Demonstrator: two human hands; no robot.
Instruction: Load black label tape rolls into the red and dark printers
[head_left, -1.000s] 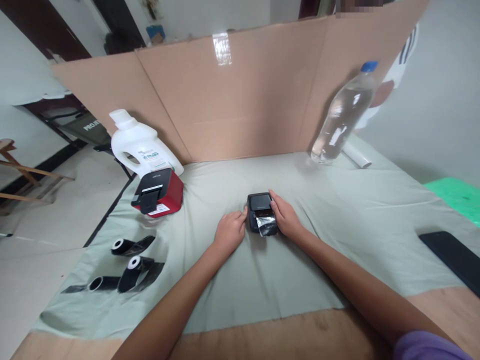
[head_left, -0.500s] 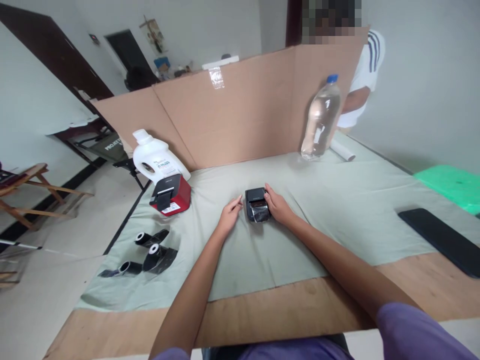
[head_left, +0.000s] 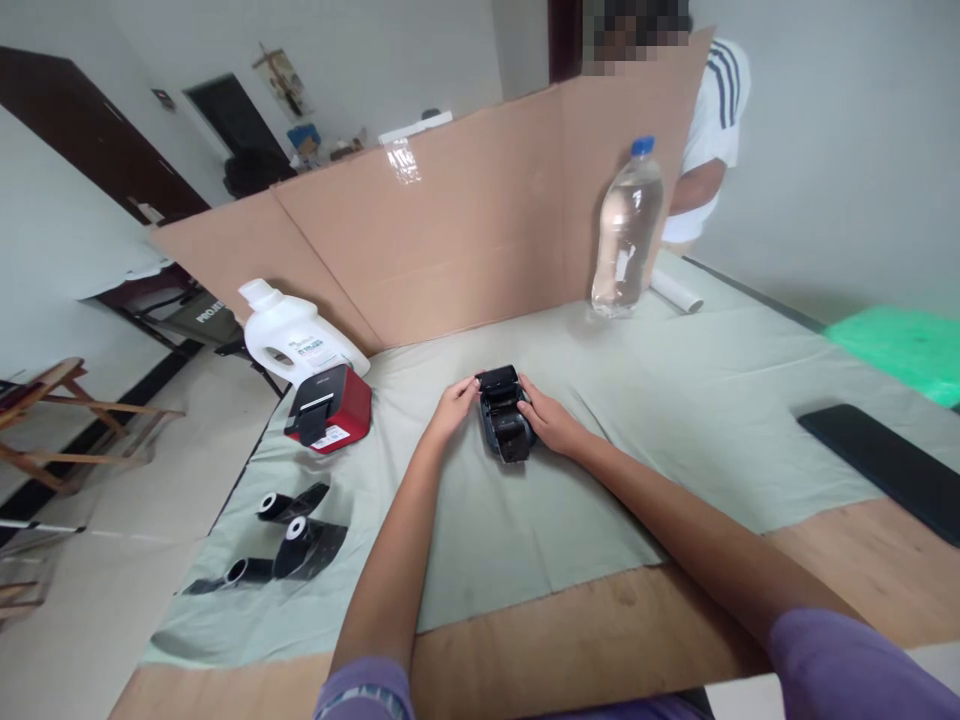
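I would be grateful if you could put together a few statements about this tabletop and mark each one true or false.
1. The lid of the small black device is raised. True.
2. The left hand is on the large clear bottle. False: it is at the device's raised lid, and the bottle stands by the cardboard screen.
3. Three black rolls lie on the cloth, on the left side. True.
4. The bottle's cap is red. False: it is blue.
5. The right hand is at the right side of the small black device. True.
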